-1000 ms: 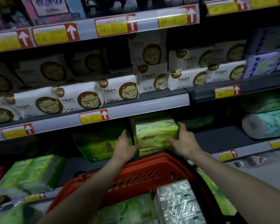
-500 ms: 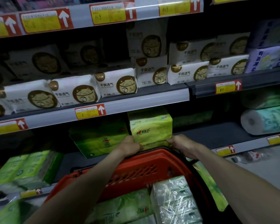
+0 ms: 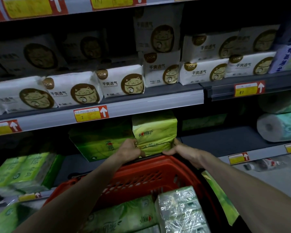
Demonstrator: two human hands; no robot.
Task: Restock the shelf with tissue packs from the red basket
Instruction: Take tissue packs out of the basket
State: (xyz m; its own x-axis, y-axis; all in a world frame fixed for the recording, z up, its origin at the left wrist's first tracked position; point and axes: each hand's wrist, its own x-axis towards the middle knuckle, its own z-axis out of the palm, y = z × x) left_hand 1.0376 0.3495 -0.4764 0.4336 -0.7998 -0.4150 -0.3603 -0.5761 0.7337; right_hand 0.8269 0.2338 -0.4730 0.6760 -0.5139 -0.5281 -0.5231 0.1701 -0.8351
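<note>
Holding a green pack [image 3: 154,130] upright at the centre of the frame, on the middle shelf [image 3: 225,140], just under the grey price rail [image 3: 141,106]. Left hand [image 3: 131,149] curled round the pack's lower left corner, right hand [image 3: 180,152] clamped on the lower right corner with the thumb lying along the bottom edge. Hands apart, with the pack between them. Cannot tell whether the pack's base rests on the shelf board, hidden as it is behind the hands and the basket rim.

Just left of it, in shadow, a dark pack [image 3: 101,140] tilted back. Below the hands, at lower centre, the red basket [image 3: 141,179], far rim just under both wrists. Inside it, a flat green pack [image 3: 124,216] and, to its right, a clear-wrapped pack [image 3: 180,211].

Across the upper half, rows of white cat packs [image 3: 123,81]. At the right edge, a paper roll [image 3: 279,126] lying on its side. At lower left, pale green packs [image 3: 18,170] on the bottom shelf.
</note>
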